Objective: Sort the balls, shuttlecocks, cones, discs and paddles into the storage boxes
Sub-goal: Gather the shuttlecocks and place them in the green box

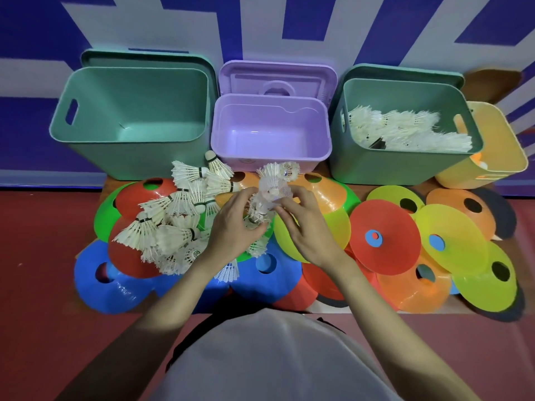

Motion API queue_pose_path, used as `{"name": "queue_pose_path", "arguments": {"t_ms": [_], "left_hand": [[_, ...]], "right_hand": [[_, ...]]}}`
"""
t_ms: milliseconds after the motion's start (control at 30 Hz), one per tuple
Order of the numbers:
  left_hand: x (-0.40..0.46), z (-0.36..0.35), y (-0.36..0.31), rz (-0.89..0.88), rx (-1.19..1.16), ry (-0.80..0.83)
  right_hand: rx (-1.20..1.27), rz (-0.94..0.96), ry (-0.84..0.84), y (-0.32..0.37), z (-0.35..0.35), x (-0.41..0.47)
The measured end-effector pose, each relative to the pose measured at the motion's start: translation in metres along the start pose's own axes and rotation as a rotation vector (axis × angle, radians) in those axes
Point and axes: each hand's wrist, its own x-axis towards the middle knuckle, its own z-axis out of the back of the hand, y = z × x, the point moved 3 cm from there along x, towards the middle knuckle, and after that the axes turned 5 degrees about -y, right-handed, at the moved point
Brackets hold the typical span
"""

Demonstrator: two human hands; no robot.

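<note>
1. Two hands meet at the middle of the worktop (434,309) over a blurred bunch of shuttlecocks (270,192).
2. The left hand (234,227) has its fingers curled round the lower part of the bunch, a grasping grip on the shuttlecocks.
3. The right hand (304,224) pinches the same bunch from the right side with thumb and fingertips, so its grip also grasps the shuttlecocks.
4. The bunch rises above both grips, its feathered top just in front of the purple box (270,157); how many shuttlecocks it holds cannot be told through the blur.
5. A loose heap of shuttlecocks (176,224) lies left of the left hand, on top of red, green and blue cones (121,287).
6. More cones and flat discs (385,235) in red, yellow, orange and green overlap to the right of the right hand.
7. The right green box (405,166) already holds many shuttlecocks, well apart from the hands.
8. The left green box (130,157) and the purple box stand open, each lid propped behind.
9. A yellow box (503,146) stands at the far right, with orange and white things partly seen inside.
</note>
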Motion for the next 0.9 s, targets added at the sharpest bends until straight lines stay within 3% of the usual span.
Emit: {"name": "queue_pose_path", "arguments": {"t_ms": [200,433,667,900], "left_hand": [[0.0,0.003,0.003,0.016,-0.055,0.012],[0.0,0.017,0.029,0.175,-0.069,-0.124],[-0.009,0.03,0.041,0.203,-0.062,-0.141],[-0.009,0.039,0.048,0.173,-0.058,-0.139]], "right_hand": [[-0.048,0.022,0.175,-0.003,-0.011,0.0],[0.116,-0.142,0.036,-0.01,-0.021,-0.005],[-0.177,-0.223,0.443,-0.024,-0.082,-0.012],[-0.25,-0.285,0.437,-0.009,-0.101,-0.011]]}}
